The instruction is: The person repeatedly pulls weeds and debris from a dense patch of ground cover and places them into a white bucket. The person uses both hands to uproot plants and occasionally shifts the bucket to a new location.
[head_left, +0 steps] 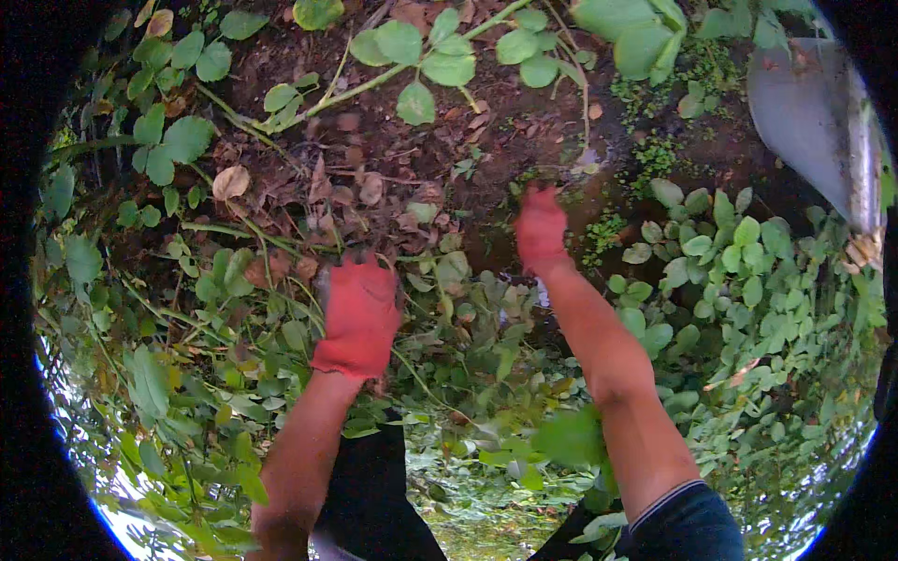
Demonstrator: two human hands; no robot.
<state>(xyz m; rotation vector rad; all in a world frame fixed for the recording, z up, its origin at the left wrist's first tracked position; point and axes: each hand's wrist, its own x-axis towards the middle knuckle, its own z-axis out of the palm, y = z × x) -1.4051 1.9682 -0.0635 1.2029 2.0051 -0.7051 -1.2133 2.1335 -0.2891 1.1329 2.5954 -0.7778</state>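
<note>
Both of my hands wear red gloves. My left hand is low among green stems, at the near edge of a patch of dry brown leaves. Its fingertips point away from me and are smeared, so their grip is unclear. Farther out and to the right, my right hand reaches down to the dark wet soil. Motion blurs its fingers, and whether anything is in them does not show. Small green weeds grow just right of that hand.
A thorny-looking green stem with broad leaves arches across the far side. Dense leafy bushes fill the right, and more foliage the left. At the far right, a pale translucent sheet hangs beside a light-coloured pole.
</note>
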